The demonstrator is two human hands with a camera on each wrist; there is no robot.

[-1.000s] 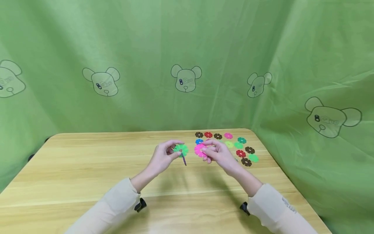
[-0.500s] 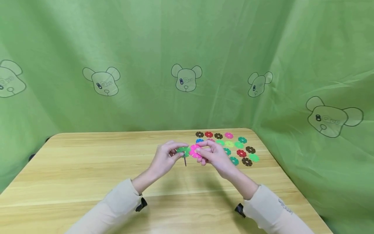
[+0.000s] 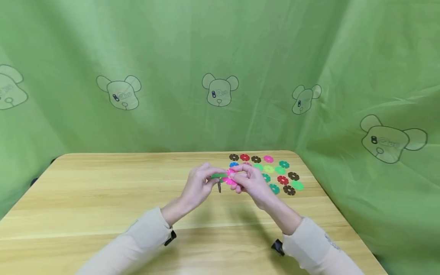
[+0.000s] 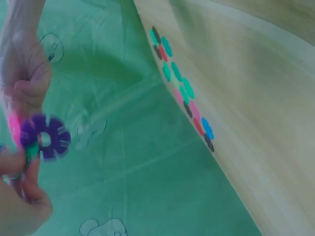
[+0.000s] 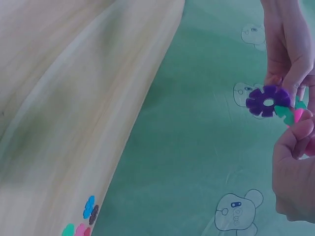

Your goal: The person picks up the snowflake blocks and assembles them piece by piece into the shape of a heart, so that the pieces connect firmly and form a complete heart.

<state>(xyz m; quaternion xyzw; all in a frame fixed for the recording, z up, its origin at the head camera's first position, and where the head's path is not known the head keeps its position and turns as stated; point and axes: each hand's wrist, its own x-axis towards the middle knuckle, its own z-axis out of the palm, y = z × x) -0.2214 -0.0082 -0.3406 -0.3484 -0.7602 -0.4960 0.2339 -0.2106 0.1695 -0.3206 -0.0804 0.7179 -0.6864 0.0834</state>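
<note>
- Here's the left hand (image 3: 197, 183), thumb and fingers clamped on a green disc (image 3: 216, 175) — and a purple disc (image 5: 261, 102) meets its rim
- Across from it, the right hand (image 3: 252, 183) pinches a pink disc (image 3: 228, 181) between thumb and fingers, right up against the green one; whether those two interlock, I can't tell
- All three are up above the wooden table (image 3: 103, 210)
- Loose discs (image 3: 283, 180) lie to the right, many colours
- Bear heads (image 3: 220, 97) on the green curtain (image 3: 165, 46) carry lettering — a Q, maybe, the rest unclear
- Print on the right sleeve (image 3: 309, 244): too blurred to read
</note>
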